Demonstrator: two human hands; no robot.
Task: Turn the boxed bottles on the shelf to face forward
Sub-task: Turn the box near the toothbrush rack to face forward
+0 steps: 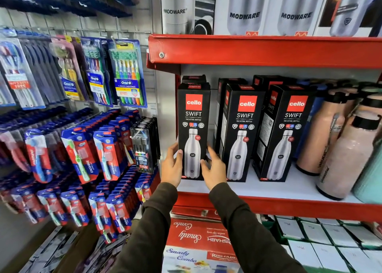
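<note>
Bright, even; edges blurry, prob. warped

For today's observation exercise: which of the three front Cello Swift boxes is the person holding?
The leftmost box: the left hand and right hand grip its lower sides; the other two stand untouched.

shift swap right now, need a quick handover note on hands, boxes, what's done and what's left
Left hand: on the left side of the left box, thumb on its front.
Right hand: at that box's lower right edge.
Left box stands on the white shelf, front facing forward.
Middle box and right box: fronts show, both turned slightly.
Left: release the left box, square the other two; the rear boxes are mostly hidden.
</note>
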